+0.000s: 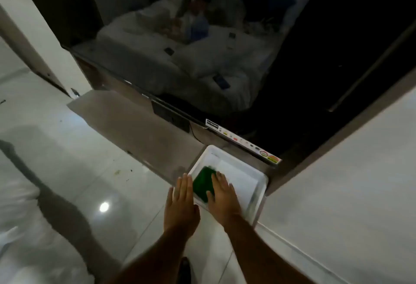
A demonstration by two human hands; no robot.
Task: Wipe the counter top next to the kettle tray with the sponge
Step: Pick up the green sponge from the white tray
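The left hand (181, 202) is flat with its grip released, beside a white tray (262, 184). The right hand (221, 196) lies flat on a green sponge (201, 182) inside the tray, not clenched. The tray sits on the brown tabletop (139, 126). Behind stands a dark screen (225, 58).

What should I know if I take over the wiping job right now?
Left hand: open and flat, at the near-left rim of the white tray, holding nothing.
Right hand: fingers spread, resting on the green sponge, not gripping it yet.
The sponge lies inside the tray, beside a white sheet. No kettle is in view.
Done: hands have reached the sponge.
Left: pick up the sponge, then wipe the brown counter top left of the tray.
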